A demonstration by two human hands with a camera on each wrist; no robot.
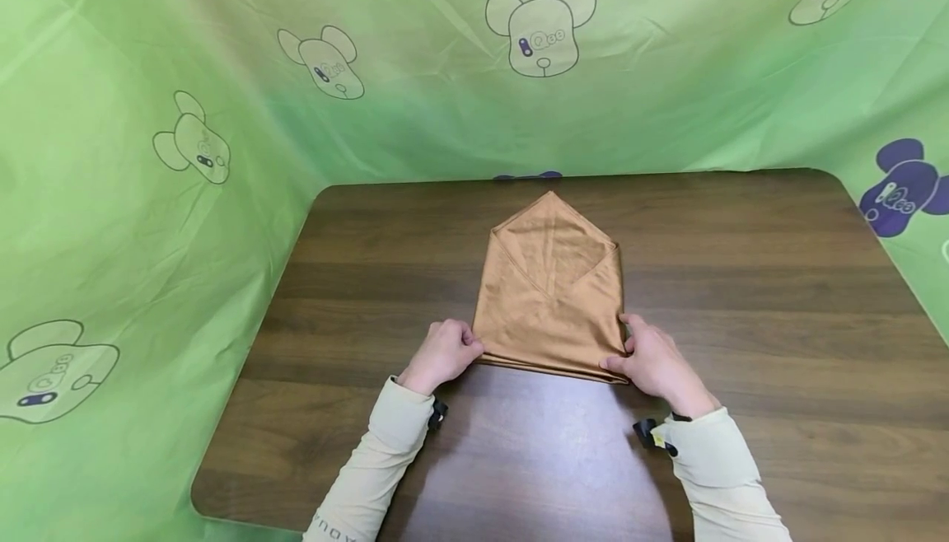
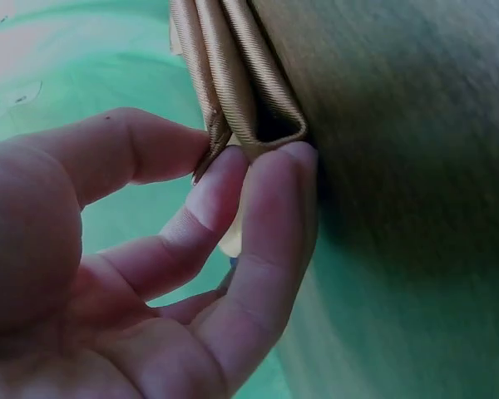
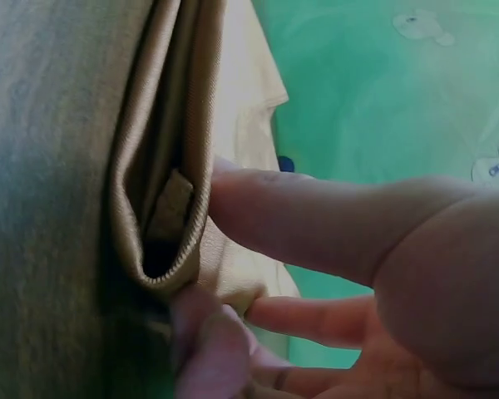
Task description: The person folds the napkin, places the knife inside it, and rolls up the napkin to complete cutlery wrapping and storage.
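A copper-brown satin cloth [image 1: 549, 311] lies on the table, folded into an envelope-like shape with its point at the far side. At its near left corner my left hand [image 1: 448, 350] pinches the edge. The left wrist view shows thumb and index finger on an upper layer [image 2: 212, 125], with another fingertip against the looped lower fold [image 2: 274, 145]. My right hand [image 1: 658, 363] grips the near right corner. In the right wrist view its thumb [image 3: 291, 216] presses the upper layer beside an open fold [image 3: 133, 208], and the fingers are around the corner.
The brown wooden table [image 1: 778, 295] has rounded corners and extends to both sides of the cloth. Green curtain fabric [image 1: 415, 114] with bear-head drawings hangs behind and beside it. Dark wrist cameras sit at the pale sleeves [image 1: 393, 427].
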